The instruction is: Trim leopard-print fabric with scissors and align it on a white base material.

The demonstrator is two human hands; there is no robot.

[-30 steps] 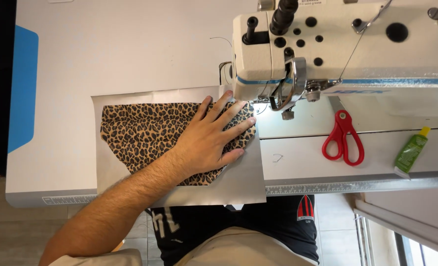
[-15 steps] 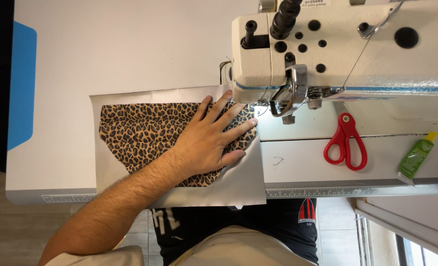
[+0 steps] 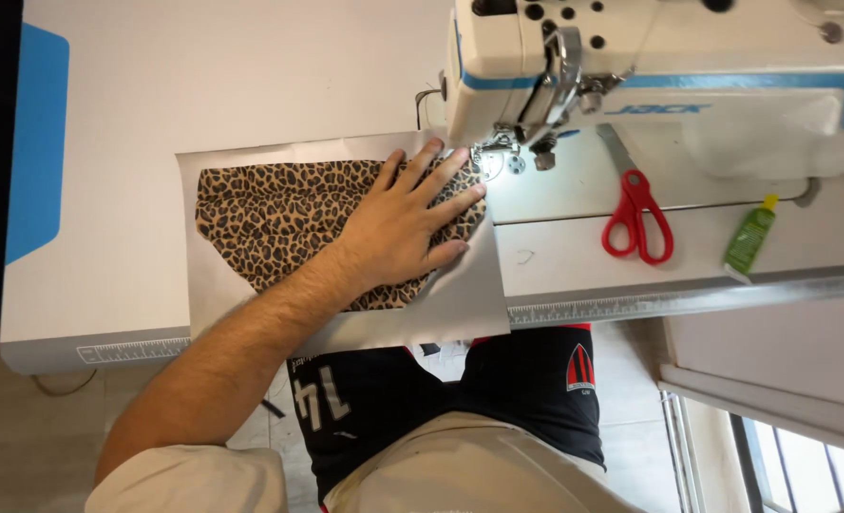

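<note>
My left hand (image 3: 398,233) lies flat on the one piece of leopard-print fabric (image 3: 279,214), palm down, fingers (image 3: 445,180) spread wide and straight. Nothing is gripped; the hand only presses the cloth against the table (image 3: 232,76). My right hand is out of view.

The fabric sits on a single pale grey backing sheet (image 3: 460,304), which lies on the white table just left of the sewing machine (image 3: 669,76). The fabric's long axis runs left to right in the view, along the table's front edge. Its upper edge is straight; its lower edge curves, so the piece narrows toward me. Its right end reaches up to the presser foot (image 3: 498,152), where the machine's lamp throws a bright patch. My fingertips point toward that foot, up and to the right, with the index finger nearest the needle area, close but not touching that I can tell. The backing sheet's near edge overhangs the table front a little, above my lap.

To the right of the needle, on the machine bed, lies one pair of red-handled scissors (image 3: 635,214), blades pointing away from me and slightly left, handles toward me. Further right lies one small green tube with a yellow cap (image 3: 749,237), cap pointing away from me, tilted a bit to the right. The two are well apart from the fabric and from my hand. A blue panel (image 3: 32,142) runs along the table's far left side.
</note>
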